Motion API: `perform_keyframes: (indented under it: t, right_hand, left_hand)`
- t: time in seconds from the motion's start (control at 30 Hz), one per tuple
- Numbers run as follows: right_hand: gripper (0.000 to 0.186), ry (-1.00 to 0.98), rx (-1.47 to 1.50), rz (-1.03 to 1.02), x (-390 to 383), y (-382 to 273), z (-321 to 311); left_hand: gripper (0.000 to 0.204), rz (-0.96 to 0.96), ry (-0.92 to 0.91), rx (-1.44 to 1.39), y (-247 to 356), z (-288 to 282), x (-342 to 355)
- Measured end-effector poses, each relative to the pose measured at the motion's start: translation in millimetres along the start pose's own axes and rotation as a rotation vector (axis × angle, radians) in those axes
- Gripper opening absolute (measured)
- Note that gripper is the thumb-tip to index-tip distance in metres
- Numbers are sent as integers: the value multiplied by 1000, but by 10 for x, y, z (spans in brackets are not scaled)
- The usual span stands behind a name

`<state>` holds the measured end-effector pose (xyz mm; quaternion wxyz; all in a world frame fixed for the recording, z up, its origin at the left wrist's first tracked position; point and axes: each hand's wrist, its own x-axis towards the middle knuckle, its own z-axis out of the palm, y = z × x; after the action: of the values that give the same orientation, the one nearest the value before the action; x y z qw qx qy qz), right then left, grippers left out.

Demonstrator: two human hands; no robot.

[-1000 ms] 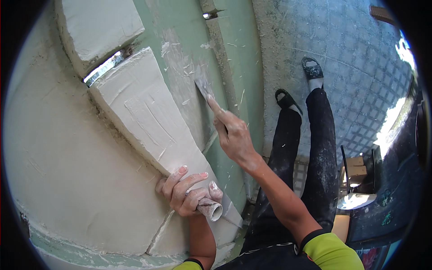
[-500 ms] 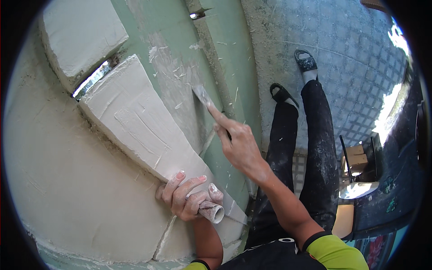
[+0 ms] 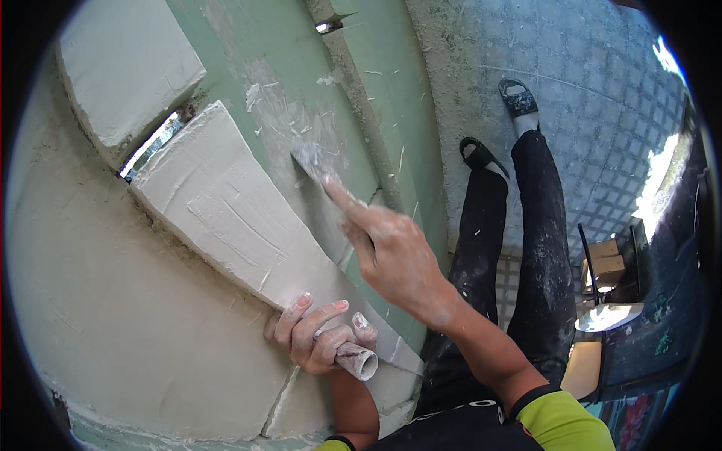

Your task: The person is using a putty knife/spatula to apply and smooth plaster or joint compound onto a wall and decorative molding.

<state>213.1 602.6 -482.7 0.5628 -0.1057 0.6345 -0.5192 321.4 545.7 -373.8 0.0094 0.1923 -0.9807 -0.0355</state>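
Observation:
My right hand point(image 3: 398, 252) is closed round the handle of a putty knife. The index finger stretches along it toward the blade point(image 3: 310, 159), which lies against a grey, scuffed patch of the pale green board point(image 3: 331, 124). Curled white shavings are scattered near it. My left hand point(image 3: 304, 334) wraps a short hollow tube point(image 3: 359, 361) smeared with white plaster, its open end toward me. That hand rests at the lower part of a long white plaster slab point(image 3: 226, 199), which has a faint rectangular outline scored in its face. Both hands are dusted white.
Another white block point(image 3: 128, 68) stands beyond a narrow gap at the upper left. A smooth beige surface point(image 3: 143, 301) spreads along the left. To the right are my legs in dark trousers point(image 3: 545, 225), slippers point(image 3: 519, 99), a tiled floor point(image 3: 571, 83) and cardboard boxes point(image 3: 604, 263).
My right hand has shifted the putty knife's blade leftward across the green board, closer to the slab's edge. My left hand keeps its hold on the tube. The view has shifted slightly.

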Motion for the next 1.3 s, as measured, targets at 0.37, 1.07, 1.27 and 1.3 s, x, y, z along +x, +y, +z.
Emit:
perform_keyframes:
  t: [0.37, 1.07, 1.27, 1.3]
  right_hand:
    - [50, 32, 10, -135, 190, -203, -42]
    - [47, -151, -44, 36, 149, -531, -330]
    - [44, 36, -7, -66, 370, -407, -280]
    - [43, -14, -10, -32, 256, -450, -246]
  left_hand:
    - [26, -43, -23, 22, 20, -31, -33]
    - [35, -77, -21, -2, 22, -48, -117]
    - [32, -139, 67, 7, 69, 105, -49]
    - [32, -144, 46, -1, 75, 62, -57]
